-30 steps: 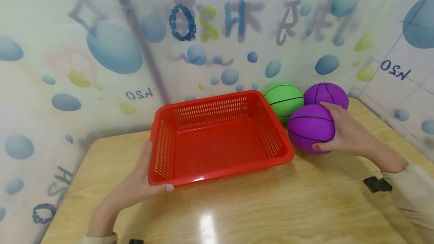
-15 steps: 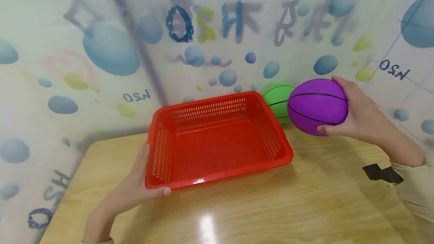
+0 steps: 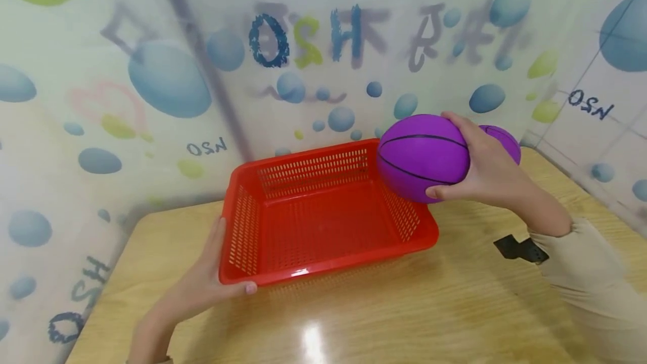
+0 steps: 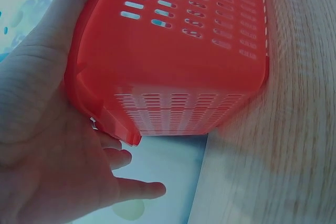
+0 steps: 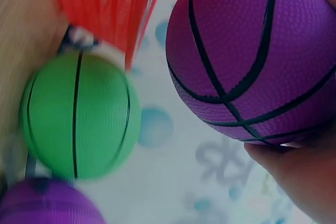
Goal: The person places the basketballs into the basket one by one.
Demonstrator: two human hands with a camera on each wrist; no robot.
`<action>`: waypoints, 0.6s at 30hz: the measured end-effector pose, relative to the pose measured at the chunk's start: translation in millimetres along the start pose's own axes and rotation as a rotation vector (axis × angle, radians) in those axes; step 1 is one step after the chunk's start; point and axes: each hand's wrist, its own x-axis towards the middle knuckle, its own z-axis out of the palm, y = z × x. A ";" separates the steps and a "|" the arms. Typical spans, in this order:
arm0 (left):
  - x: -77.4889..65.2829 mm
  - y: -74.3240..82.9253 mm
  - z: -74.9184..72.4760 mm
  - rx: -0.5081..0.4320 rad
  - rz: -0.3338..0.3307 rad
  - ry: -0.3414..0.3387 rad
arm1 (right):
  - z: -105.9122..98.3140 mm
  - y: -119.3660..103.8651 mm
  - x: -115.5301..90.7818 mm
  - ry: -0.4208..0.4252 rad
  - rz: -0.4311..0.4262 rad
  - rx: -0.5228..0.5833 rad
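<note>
Left hand (image 3: 204, 274): spread around the basket's near left corner, thumb along the front rim, fingers straight along the outer left side
Red perforated plastic basket (image 3: 328, 265): upright on the wood-grain table (image 3: 364, 313), before a bubble-printed wall covering (image 3: 341, 91)
Green basketball (image 5: 79, 119): on the table near the basket's right end, seen from the right wrist, hidden from the head view
Held purple basketball (image 3: 419, 156): in the air, overlapping the basket's far right corner in the head view
Right hand (image 3: 485, 167): gripping that ball from the right, thumb below, fingers above
Second purple basketball (image 3: 507, 142): on the table behind the right hand, partly covered
Beige sleeve (image 3: 581, 263): on the right arm
</note>
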 end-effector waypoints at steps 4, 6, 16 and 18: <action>-1.4 0.7 -1.0 0.038 -0.027 0.012 | 19.7 -10.8 7.5 -0.076 -0.044 0.027; -1.1 0.8 -0.8 0.025 -0.024 0.005 | 29.5 -14.1 8.8 -0.118 -0.060 0.043; -0.6 0.0 0.1 0.001 -0.021 -0.007 | 75.6 -16.1 8.2 -0.283 -0.156 0.081; -1.1 0.2 0.3 -0.006 -0.026 -0.007 | 84.1 -14.7 6.8 -0.310 -0.153 0.077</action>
